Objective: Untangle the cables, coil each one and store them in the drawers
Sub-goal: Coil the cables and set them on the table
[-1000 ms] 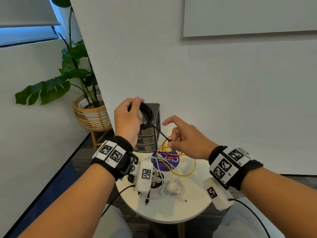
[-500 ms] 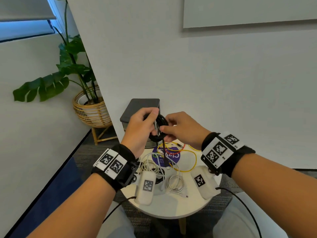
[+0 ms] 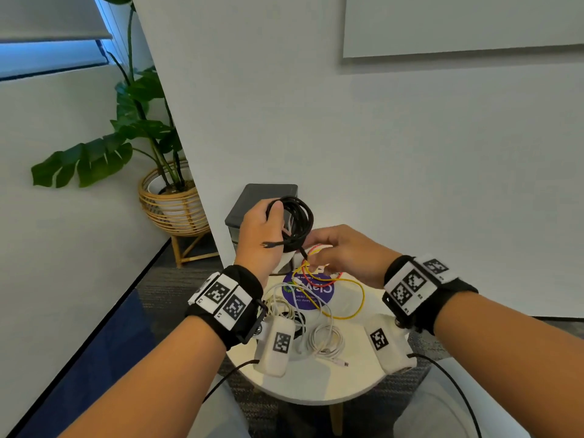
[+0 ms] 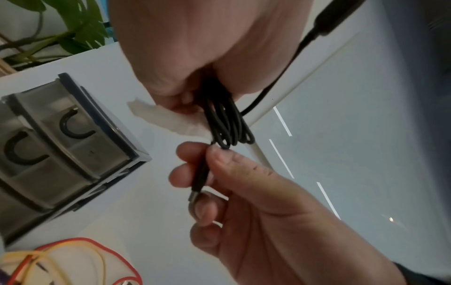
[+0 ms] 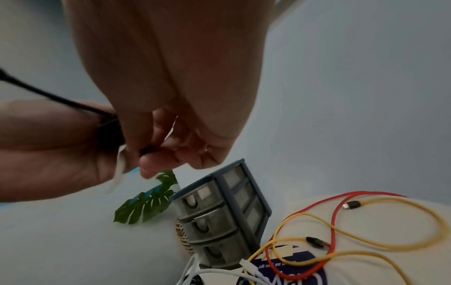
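A black cable [image 3: 298, 218] is wound into a coil and gripped by my left hand [image 3: 268, 224] in front of the grey drawer unit [image 3: 264, 200]. One plug end sticks out across the back of that hand. My right hand [image 3: 311, 252] pinches the cable's other plug end just below the coil. In the left wrist view the coil [image 4: 227, 125] hangs from the left hand [image 4: 185, 92] and the right hand [image 4: 207, 173] pinches the plug between thumb and fingers. A white strip [image 4: 165, 119] hangs beside the coil. The right wrist view shows the three-drawer unit [image 5: 224, 217] with its drawers shut.
On the small round white table [image 3: 316, 387] lie a yellow cable [image 3: 358, 298], a red cable [image 3: 319, 281] and white cables [image 3: 325, 339], over a purple sticker [image 3: 311, 295]. A potted plant [image 3: 170, 197] stands on the floor to the left. A white wall is close behind.
My right hand, which held the loose black end stretched out to the right, has come in to the coil and now pinches the short end just below it. The left hand has lowered slightly.
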The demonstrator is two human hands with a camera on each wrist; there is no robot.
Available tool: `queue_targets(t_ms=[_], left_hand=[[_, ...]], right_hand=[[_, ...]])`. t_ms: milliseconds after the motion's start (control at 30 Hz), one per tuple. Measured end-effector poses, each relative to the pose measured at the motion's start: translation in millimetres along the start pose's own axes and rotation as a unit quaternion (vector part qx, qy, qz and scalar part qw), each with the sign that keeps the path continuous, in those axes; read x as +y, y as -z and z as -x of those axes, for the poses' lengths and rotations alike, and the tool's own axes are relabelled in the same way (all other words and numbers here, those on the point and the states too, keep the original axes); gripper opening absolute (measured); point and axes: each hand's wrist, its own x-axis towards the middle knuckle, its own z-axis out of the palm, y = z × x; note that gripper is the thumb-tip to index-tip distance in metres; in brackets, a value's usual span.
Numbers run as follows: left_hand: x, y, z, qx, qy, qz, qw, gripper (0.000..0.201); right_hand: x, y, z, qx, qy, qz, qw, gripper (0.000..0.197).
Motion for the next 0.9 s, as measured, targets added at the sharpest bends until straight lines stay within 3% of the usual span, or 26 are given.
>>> queue_targets(t_ms=[33,167,533,567,633,667,733,900], left_hand=[[0,-1,0,0.003,-0.009,-0.007,1.0,0.027],[3,-2,-1,-0.003,0.008,0.037,0.999,0.023],[10,-2,1,-0.045,0.018,0.111,0.993,0.026],[10,-1,2,-0.055,0.017,0.115,0.992,0.026],[12,1,1,-0.077,0.016,0.118,0.99,0.028],[12,3,0,-0.09,0.016,0.114,0.989,0.029],[10,5,-1,-0.118,0.015,0.101,0.988,0.03],[-2,9,1,-0.165,0.009,0.054,0.985,0.024]], right_hand=[[1,-3,0,0.009,0.029,0.064,0.997,0.01],[5,-9,-1,0.044,0.086,0.16,0.982,0.016],[4,-9,5,-0.016,0.056,0.196,0.979,0.015],[3,-6,5,-0.014,0.037,0.16,0.986,0.014],[-1,-2,7,-0.022,-0.008,-0.019,1.0,0.03],[-3,1,7,-0.036,-0.022,-0.122,0.992,0.039],[-9,3,8,-0.036,-0.019,-0.24,0.97,0.032],[-13,13,5,-0.03,-0.015,-0.181,0.983,0.012]])
